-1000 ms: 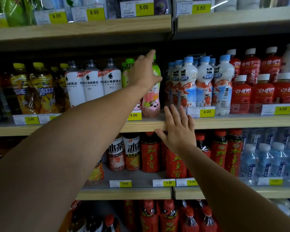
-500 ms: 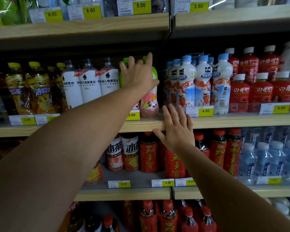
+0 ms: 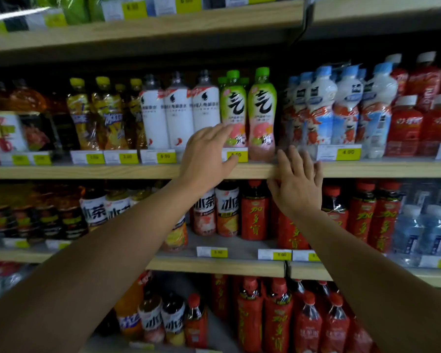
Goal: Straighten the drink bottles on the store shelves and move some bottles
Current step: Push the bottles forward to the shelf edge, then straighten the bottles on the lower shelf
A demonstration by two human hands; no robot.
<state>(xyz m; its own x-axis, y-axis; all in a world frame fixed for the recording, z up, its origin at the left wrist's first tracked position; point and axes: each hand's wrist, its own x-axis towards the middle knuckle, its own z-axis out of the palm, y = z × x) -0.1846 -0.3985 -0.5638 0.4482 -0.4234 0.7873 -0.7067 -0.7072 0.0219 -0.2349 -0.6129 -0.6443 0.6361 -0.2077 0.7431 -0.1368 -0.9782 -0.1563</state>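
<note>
Here, left hand [image 3: 206, 151] open, fingers spread against pink bottle [image 3: 233, 112], right hand [image 3: 298, 183] open, flat on shelf edge [image 3: 367, 169]

Two green-capped bottles stand upright, side by side and touching, at the front edge of the middle shelf [image 3: 87, 171]. Left bottle [image 3: 232, 108]: green upper label with black characters, pink lower half, partly covered at its base. Right bottle [image 3: 262, 113]: same design, fully visible, at 3 o'clock of the first. More green caps [image 3: 222, 80] show behind them at 11 o'clock.
</note>
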